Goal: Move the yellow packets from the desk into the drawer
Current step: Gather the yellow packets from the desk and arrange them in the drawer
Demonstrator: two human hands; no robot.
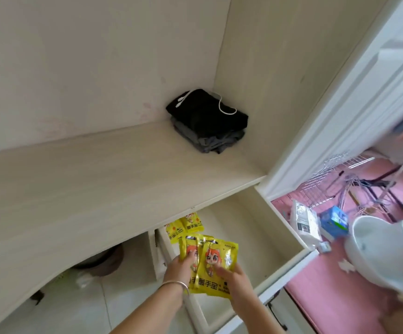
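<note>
- The drawer [248, 227] stands pulled out below the desk [104, 179] edge, its pale floor bare from the centre out to 3 o'clock; its front rim runs toward 5 o'clock.
- The left hand [180, 265] and the right hand [235, 277] both grip a fanned bunch of yellow packets [216, 259] above the drawer's near left part, thumbs pressed on the printed faces, fingers curled behind.
- More yellow packets in the drawer [186, 225] lie at its 11 o'clock corner, partly tucked under the desk edge, just beyond the held bunch.
- A silver bangle [175, 284] circles the left wrist.
- At 1 o'clock on the desk, in the back corner, sits a folded stack of dark clothes [207, 124] with a white cord [222, 106] looped over it, well apart from the hands.
- At 3 o'clock, past the drawer's side wall, a white bowl-shaped seat [383, 251], a white bag [302, 222] and a blue box [335, 220] lie over a pink surface [328, 292].
- The desk is smooth, pale wood-grain board; the packets are glossy, flat pouches printed with a red-haired cartoon figure.
</note>
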